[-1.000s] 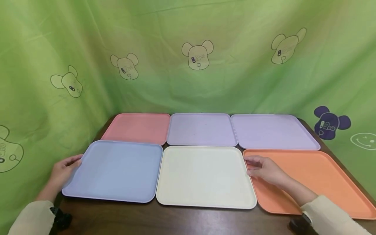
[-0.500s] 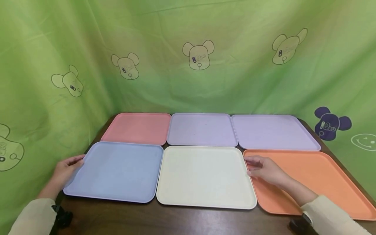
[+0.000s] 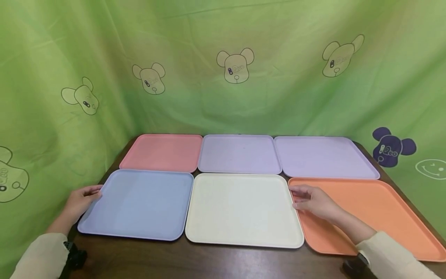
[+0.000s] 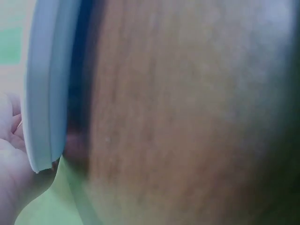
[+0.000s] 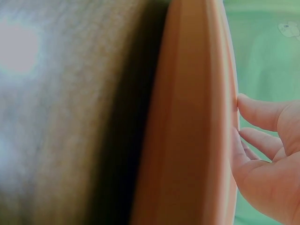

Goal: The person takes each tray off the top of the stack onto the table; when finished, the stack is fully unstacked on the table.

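Note:
A light blue tray point(image 3: 139, 203) lies front left in the head view, its right rim beside a cream tray point(image 3: 244, 209). My left hand point(image 3: 80, 201) holds the blue tray's left rim, thumb towards the top; the fingers behind are partly hidden. In the left wrist view, the blue tray's rim point(image 4: 47, 84) stands before the hand. My right hand point(image 3: 318, 203) is over the left part of an orange tray point(image 3: 383, 217). Its fingertips rest at the seam between the cream and orange trays, fingers loosely extended.
Behind, a pink tray point(image 3: 163, 153) and two lilac trays, the middle one point(image 3: 240, 153) and the right one point(image 3: 327, 157), form a back row. Dark wooden table point(image 3: 223, 263) shows in front. A green curtain point(image 3: 195, 104) with bear faces hangs behind and at the sides.
The blue tray's left side has shifted slightly to the right and down, with my left hand following rightward. My right hand and the other trays have stayed put.

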Demonstrator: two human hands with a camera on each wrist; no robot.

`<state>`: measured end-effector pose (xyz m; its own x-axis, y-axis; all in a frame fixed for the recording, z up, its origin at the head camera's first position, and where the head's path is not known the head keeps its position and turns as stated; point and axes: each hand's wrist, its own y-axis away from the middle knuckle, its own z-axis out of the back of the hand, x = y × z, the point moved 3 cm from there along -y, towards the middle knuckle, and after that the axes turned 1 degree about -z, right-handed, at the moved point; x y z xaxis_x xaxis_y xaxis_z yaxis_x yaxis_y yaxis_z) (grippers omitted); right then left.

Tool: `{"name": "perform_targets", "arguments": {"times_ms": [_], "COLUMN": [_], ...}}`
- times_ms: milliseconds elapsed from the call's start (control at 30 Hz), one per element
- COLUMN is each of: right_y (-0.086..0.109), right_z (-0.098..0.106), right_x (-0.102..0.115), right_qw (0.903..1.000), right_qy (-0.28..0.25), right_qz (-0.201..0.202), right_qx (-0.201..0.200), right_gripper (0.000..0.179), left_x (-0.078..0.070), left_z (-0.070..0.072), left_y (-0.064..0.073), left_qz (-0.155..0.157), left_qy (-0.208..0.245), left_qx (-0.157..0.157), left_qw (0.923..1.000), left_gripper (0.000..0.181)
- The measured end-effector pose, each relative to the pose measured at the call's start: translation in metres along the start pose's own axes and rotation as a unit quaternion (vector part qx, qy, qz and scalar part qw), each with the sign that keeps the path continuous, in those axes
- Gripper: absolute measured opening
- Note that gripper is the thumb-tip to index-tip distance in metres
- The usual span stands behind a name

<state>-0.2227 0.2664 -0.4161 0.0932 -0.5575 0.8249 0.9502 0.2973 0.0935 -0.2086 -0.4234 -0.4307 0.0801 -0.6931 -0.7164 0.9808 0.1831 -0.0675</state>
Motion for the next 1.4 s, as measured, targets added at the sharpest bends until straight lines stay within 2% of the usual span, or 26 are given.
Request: {"name": "perform_targets", "arguments": {"times_ms": [200, 400, 667, 1067, 1200, 1400], "right_y": [0.0, 0.001, -0.001, -0.002, -0.002, -0.003], "right_z": [-0.001, -0.001, -0.001, -0.001, 0.001, 0.005], "right_x": [0.0, -0.001, -0.003, -0.002, -0.001, -0.001], "right_qw": [1.0, 0.9999, 0.9998, 0.9999, 0.9998, 0.9998], "right_qy": [-0.005, -0.015, -0.017, -0.014, -0.017, -0.004], "right_qz": [0.0, -0.001, -0.005, -0.001, 0.004, 0.019], "right_qx": [0.002, 0.003, 0.001, 0.001, 0.002, -0.008], "right_gripper": [0.059, 0.059, 0.059, 0.059, 0.059, 0.058], "left_x": [0.001, 0.003, 0.002, 0.002, -0.004, -0.025], "left_z": [0.001, 0.0, 0.0, 0.0, 0.002, 0.001], "left_y": [-0.001, -0.003, -0.003, -0.004, -0.007, -0.013], "left_qz": [0.0, -0.012, -0.019, -0.015, -0.025, -0.054], "left_qy": [-0.009, -0.009, 0.012, 0.019, 0.018, -0.01], "left_qx": [0.01, 0.003, -0.01, 0.004, -0.006, -0.024], "left_qw": [0.9999, 0.9999, 0.9997, 0.9997, 0.9995, 0.9982], "left_gripper": [0.044, 0.042, 0.041, 0.044, 0.042, 0.038]}}
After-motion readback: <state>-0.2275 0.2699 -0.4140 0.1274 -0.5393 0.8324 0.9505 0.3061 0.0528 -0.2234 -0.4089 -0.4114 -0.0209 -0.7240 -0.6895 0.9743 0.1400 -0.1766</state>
